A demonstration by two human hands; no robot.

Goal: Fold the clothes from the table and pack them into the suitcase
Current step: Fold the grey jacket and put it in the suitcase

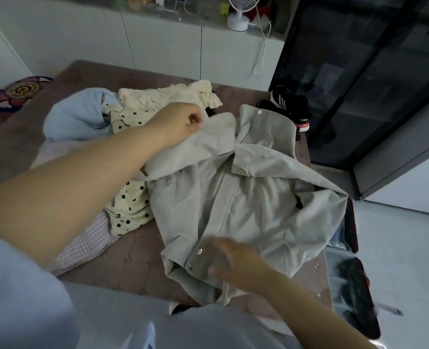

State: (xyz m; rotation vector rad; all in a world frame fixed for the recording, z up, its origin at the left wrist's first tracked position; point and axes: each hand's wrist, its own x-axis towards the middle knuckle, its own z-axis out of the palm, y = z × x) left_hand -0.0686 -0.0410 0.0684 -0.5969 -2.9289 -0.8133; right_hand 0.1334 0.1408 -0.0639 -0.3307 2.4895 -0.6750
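Observation:
A grey-green button-up jacket [253,197] lies front-up on the brown table [132,263]. My left hand [180,123] reaches across and pinches the jacket's left shoulder near the collar, lifting that fabric. My right hand [236,260] grips the jacket's lower hem by the snap buttons; it looks blurred. Behind and left of the jacket sits a heap of clothes: a cream polka-dot garment [130,207], a pale cream knit [163,95], a light blue garment [77,114] and a pink checked cloth [87,243]. An open suitcase [352,290] shows at the table's right edge, on the floor.
Black sneakers [289,104] rest at the table's far right corner. White cabinets with a small white fan [241,11] run along the back. A dark glass cabinet [374,84] stands at right. A colourful mat [19,93] lies at far left.

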